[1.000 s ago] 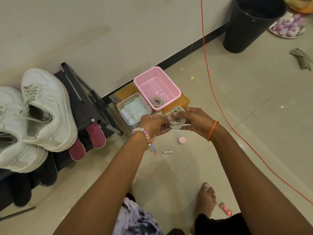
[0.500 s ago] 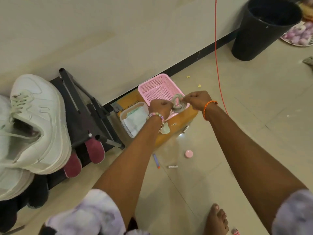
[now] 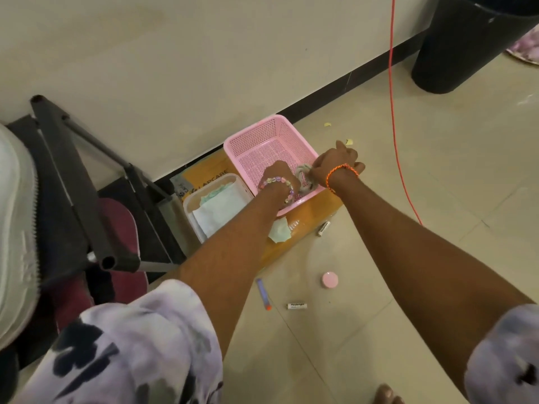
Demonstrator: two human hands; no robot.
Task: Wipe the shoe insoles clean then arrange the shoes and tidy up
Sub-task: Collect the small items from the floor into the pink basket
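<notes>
A coiled shoelace (image 3: pixel 304 179) is held by both hands, left hand (image 3: pixel 278 176) and right hand (image 3: pixel 335 164), fingers curled round it, inside the pink basket (image 3: pixel 256 141) at frame centre. Tidying appears under way. A white sneaker (image 3: pixel 14 234) sits on the rack (image 3: pixel 73 182) at the left edge. Batteries (image 3: pixel 297 306) and a pink cap (image 3: pixel 330 280) are left on the floor.

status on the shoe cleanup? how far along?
Looks done: a white shoe sits on the black rack. Insole wiping can't be confirmed from here. In hand: left hand and right hand together lower a coiled lace bundle into the pink basket. Left: floor clutter, namely a pink cap, a pen, two small white tubes and a crumpled wipe.
</notes>
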